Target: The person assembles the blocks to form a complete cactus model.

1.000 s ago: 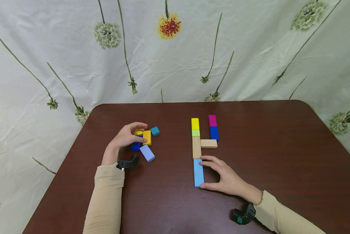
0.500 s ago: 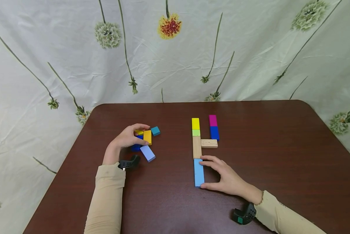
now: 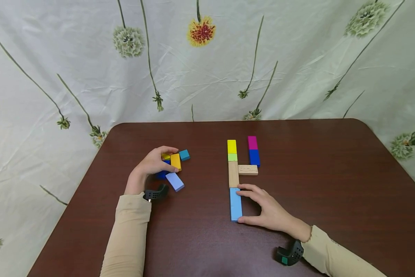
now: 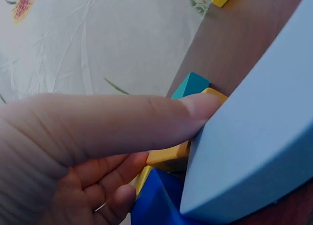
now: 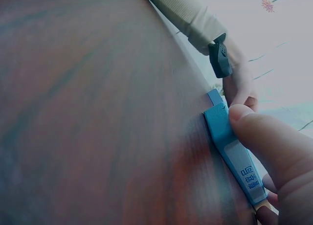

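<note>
On the left of the table, my left hand (image 3: 150,163) pinches an orange block (image 3: 176,162), thumb at its near end and fingers at the far end. Around it lie a periwinkle block (image 3: 174,181), a dark blue block (image 3: 162,175), a partly hidden yellow block (image 3: 165,157) and a teal block (image 3: 184,155). The left wrist view has the thumb across the orange block (image 4: 168,156). My right hand (image 3: 271,211) holds a long light blue block (image 3: 235,206) by its two ends, flat on the table. Printed characters mark that block's (image 5: 239,161) side in the right wrist view.
A plain wooden block (image 3: 233,174), a green one (image 3: 232,157) and a yellow one (image 3: 231,146) continue the light blue block's line. Another wooden block (image 3: 248,170) branches right, with blue (image 3: 254,157) and magenta (image 3: 252,142) blocks beyond. Floral cloth (image 3: 207,77) hangs behind the table.
My left hand has shifted slightly right, and the orange block has moved a little right and turned slightly with it. The right hand and the light blue block have kept their place.
</note>
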Action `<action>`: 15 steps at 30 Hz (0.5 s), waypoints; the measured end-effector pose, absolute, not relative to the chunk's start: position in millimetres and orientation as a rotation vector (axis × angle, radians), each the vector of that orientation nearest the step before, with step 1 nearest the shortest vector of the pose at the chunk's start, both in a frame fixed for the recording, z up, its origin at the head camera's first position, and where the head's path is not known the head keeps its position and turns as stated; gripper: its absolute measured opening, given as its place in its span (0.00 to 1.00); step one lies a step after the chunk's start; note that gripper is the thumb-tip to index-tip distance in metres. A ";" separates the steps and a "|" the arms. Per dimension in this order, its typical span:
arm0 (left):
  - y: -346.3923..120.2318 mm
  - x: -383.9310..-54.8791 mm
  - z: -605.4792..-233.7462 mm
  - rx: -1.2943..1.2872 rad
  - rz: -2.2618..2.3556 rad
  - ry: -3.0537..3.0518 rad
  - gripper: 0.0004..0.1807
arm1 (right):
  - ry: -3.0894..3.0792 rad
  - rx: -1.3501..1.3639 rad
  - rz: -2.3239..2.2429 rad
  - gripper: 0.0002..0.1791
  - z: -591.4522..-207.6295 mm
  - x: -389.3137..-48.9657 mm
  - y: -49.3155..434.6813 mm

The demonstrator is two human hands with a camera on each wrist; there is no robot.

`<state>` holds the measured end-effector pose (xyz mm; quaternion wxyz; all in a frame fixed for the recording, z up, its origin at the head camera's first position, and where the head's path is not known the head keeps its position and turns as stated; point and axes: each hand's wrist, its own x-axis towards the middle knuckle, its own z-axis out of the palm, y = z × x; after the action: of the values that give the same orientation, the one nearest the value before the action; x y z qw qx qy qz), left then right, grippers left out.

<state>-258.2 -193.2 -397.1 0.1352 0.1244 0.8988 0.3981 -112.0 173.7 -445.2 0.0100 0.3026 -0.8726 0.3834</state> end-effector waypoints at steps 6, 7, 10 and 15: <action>-188.8 -257.4 -395.4 0.362 1.104 2.650 0.35 | -2.731 0.933 1.206 0.37 -443.8 -111.9 172.9; -188.4 -257.7 -395.9 0.359 1.101 2.657 0.34 | -2.731 0.932 1.207 0.37 -443.6 -111.8 172.8; -187.4 -258.1 -396.8 0.367 1.093 2.674 0.34 | -2.726 0.936 1.204 0.37 -443.9 -111.6 172.9; -185.8 -259.3 -395.5 0.385 1.101 2.680 0.34 | -2.719 0.938 1.199 0.37 -443.6 -111.2 173.0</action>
<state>-259.3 -185.8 -395.5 0.1091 0.1310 0.9115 0.3743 -111.2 173.0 -443.6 0.0125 0.3009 -0.8725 0.3847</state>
